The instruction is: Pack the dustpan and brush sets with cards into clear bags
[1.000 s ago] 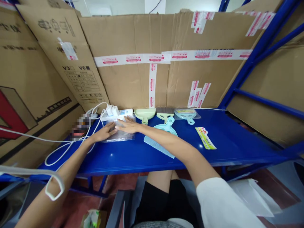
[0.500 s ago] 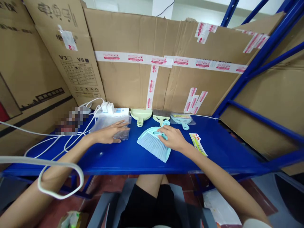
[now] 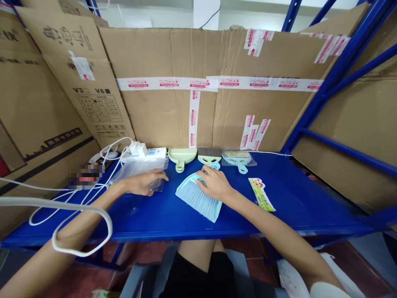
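Centrally, blue brush (image 3: 198,196) beneath right hand's (image 3: 214,183) curled fingers, bristles toward the person.

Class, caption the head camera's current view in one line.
At a blue table, right hand grasping a light-blue brush, left hand on clear plastic.

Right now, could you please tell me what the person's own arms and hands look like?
The left hand and right hand wear no gloves. The left arm is bare where visible; a white fabric sleeve shows high on the right arm.
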Demonstrator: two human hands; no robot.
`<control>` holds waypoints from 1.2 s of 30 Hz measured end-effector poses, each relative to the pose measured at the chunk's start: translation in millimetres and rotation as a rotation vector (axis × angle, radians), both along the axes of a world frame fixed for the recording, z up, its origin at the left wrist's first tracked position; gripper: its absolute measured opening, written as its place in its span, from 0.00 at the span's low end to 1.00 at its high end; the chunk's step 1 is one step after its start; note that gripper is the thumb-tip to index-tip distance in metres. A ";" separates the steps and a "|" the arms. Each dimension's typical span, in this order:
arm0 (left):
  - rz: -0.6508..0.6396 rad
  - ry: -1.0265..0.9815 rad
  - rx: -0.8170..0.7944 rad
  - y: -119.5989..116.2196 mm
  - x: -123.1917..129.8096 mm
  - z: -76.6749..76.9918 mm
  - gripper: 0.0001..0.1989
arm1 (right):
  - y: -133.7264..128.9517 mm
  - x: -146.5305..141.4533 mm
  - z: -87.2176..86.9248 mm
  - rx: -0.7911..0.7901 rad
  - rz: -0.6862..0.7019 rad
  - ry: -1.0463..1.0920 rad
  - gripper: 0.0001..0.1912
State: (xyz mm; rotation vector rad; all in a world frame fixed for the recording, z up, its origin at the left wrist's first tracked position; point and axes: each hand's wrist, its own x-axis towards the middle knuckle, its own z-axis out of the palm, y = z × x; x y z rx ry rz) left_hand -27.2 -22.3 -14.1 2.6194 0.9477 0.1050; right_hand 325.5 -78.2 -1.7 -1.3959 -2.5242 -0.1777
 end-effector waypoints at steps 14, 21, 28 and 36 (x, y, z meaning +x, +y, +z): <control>0.919 0.220 0.277 48.9 61.9 -13.5 0.37 | 4.1 15.2 -18.6 0.126 0.113 0.250 0.15; 1.012 0.072 0.319 49.2 26.3 -13.1 0.41 | 4.1 14.3 -25.8 0.093 0.150 0.263 0.14; 1.398 0.133 0.191 53.8 -27.1 -9.3 0.49 | 3.4 15.0 -23.9 0.092 0.159 0.288 0.14; 1.307 -0.006 0.397 26.9 -4.9 11.1 0.42 | 2.6 14.7 -19.8 0.072 0.089 0.258 0.14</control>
